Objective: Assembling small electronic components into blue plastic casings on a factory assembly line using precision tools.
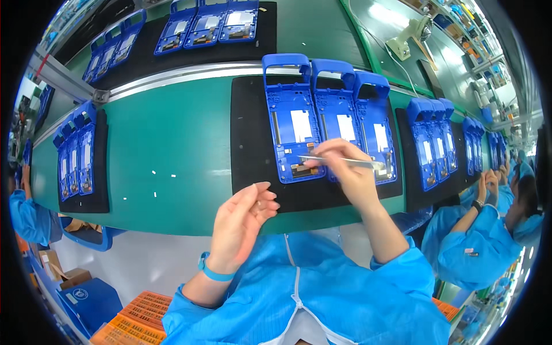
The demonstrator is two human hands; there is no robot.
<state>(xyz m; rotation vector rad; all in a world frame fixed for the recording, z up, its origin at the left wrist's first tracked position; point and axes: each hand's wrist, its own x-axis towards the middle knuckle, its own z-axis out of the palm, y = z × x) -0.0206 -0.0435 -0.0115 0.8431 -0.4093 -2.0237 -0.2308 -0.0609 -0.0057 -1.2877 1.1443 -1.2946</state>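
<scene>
Head view, right hand (345, 167) pinching tweezers (339, 161), tips blurred, left hand (241, 221) loosely open.

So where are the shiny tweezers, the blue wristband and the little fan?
tweezers (339, 161), head view, middle of the metal shaft in the right hand.
blue wristband (211, 270), head view, band around the left wrist.
fan (415, 31), head view, pale body at the round cage.
</scene>
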